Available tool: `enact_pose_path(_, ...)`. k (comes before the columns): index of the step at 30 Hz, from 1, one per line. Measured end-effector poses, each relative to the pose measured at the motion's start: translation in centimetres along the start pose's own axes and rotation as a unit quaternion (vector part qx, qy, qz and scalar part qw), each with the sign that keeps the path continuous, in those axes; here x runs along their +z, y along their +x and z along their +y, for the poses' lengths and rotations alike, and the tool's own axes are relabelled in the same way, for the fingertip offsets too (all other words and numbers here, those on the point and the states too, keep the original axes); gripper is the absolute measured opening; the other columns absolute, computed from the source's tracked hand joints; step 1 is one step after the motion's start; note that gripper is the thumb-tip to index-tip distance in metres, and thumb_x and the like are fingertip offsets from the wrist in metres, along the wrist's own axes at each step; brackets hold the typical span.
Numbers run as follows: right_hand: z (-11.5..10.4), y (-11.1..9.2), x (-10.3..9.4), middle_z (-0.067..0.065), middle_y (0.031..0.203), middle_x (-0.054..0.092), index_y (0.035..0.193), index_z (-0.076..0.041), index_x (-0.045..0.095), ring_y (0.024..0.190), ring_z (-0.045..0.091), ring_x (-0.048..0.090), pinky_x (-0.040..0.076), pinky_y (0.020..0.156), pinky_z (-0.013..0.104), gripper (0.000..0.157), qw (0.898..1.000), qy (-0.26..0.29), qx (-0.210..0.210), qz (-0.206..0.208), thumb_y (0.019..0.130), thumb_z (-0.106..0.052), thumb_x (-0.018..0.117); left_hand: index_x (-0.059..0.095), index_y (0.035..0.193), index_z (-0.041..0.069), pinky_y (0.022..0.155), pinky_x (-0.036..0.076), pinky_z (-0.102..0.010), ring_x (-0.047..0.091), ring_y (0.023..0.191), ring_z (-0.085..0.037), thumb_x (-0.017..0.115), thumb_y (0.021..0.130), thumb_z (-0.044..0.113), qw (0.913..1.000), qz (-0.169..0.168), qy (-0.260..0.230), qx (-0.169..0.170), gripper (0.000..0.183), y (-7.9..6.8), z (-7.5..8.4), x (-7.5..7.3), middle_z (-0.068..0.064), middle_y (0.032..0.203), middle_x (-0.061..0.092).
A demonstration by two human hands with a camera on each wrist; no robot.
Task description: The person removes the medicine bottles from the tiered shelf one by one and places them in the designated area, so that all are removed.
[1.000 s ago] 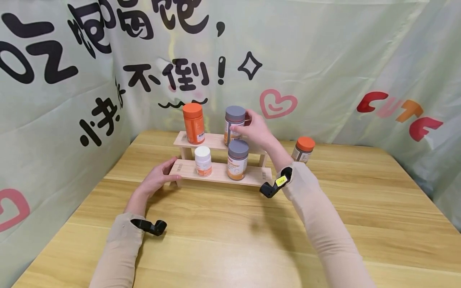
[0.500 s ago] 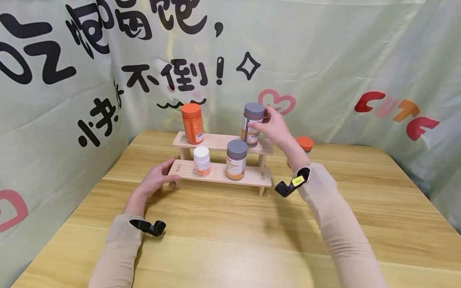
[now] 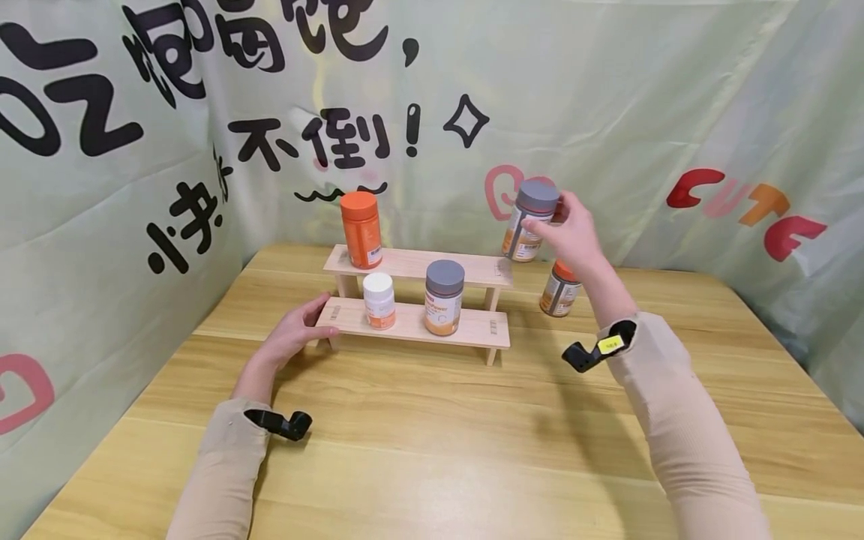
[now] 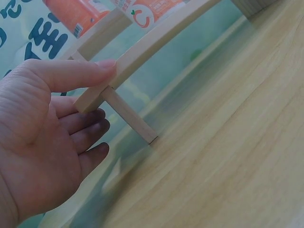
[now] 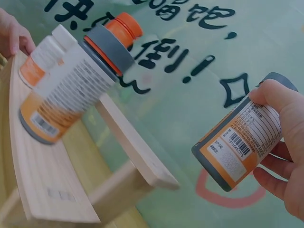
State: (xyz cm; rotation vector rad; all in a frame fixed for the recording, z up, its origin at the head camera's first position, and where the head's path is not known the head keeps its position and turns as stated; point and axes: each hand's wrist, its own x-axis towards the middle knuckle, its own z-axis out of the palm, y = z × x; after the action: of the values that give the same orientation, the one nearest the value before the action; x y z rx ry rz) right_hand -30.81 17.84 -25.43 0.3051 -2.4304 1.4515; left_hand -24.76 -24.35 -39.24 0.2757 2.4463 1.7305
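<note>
holding up a tilted grey-lidded jar (image 3: 526,217), right hand (image 3: 574,234) curled round it, left hand (image 3: 297,330) pinching a wooden stand (image 3: 409,319)

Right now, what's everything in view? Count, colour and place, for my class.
Table: 1, light brown, foreground.
Rack: 1, pale wood, on table.
Orange bottle: 1, orange, upper shelf.
White bottle: 1, white and orange, lower shelf.
Standing jar: 1, grey lid, lower shelf.
Raised jar: 1, grey lid, in right hand.
Third jar: 1, orange lid, on table, right of rack.
Backdrop: 1, pale green, lettered, behind table.
Wrist cameras: 2, black, one per wrist.
Sleeves: 2, beige, both arms.
Left hand: 1, gripping lower shelf's left end.
Right hand: 1, gripping raised jar.
</note>
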Motion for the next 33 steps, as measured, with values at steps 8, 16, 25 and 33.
enact_pose_path(8, 1.5, -0.9, -3.4, 0.013, 0.121, 0.051, 0.134, -0.002, 0.038, 0.104, 0.017, 0.048, 0.041, 0.090, 0.032, 0.060, 0.999, -0.005, 0.021, 0.025, 0.085, -0.026, 0.065, 0.013, 0.146, -0.004, 0.112, 0.012, -0.044, 0.012, 0.139, -0.032, 0.067, 0.084, 0.013, 1.0000, 0.000, -0.004, 0.000, 0.084, 0.2, -0.1, 0.0, -0.018, 0.153, 0.010)
enact_pose_path(16, 4.1, -1.9, -7.2, 0.010, 0.125, 0.047, 0.139, -0.006, 0.035, 0.105, 0.016, 0.046, 0.040, 0.091, 0.032, 0.065, 0.997, -0.032, 0.054, 0.053, 0.087, -0.033, 0.063, 0.014, 0.146, -0.004, 0.112, 0.013, -0.044, 0.012, 0.139, -0.032, 0.067, 0.084, 0.012, 1.0000, -0.001, -0.007, 0.004, 0.084, 0.2, -0.1, 0.0, -0.018, 0.153, 0.010)
enact_pose_path(25, 7.3, -3.4, -9.7, -0.011, 0.107, 0.046, 0.141, -0.004, 0.033, 0.095, 0.002, 0.045, 0.038, 0.073, 0.010, 0.069, 0.993, -0.033, 0.077, 0.088, 0.086, -0.031, 0.064, 0.014, 0.145, -0.007, 0.111, 0.013, -0.044, 0.014, 0.138, -0.033, 0.066, 0.084, 0.011, 0.9998, -0.003, -0.009, 0.019, 0.082, 0.0, -0.2, -0.1, -0.021, 0.152, 0.011)
enact_pose_path(33, 10.2, -4.3, -9.7, -0.002, 0.109, 0.045, 0.140, 0.001, 0.030, 0.093, 0.005, 0.043, 0.038, 0.074, 0.016, 0.074, 0.988, -0.077, 0.108, 0.075, 0.086, -0.038, 0.062, 0.014, 0.145, -0.006, 0.111, 0.014, -0.043, 0.015, 0.138, -0.033, 0.066, 0.083, 0.011, 0.9998, -0.002, -0.011, 0.018, 0.083, -0.1, 0.0, -0.1, -0.020, 0.152, 0.011)
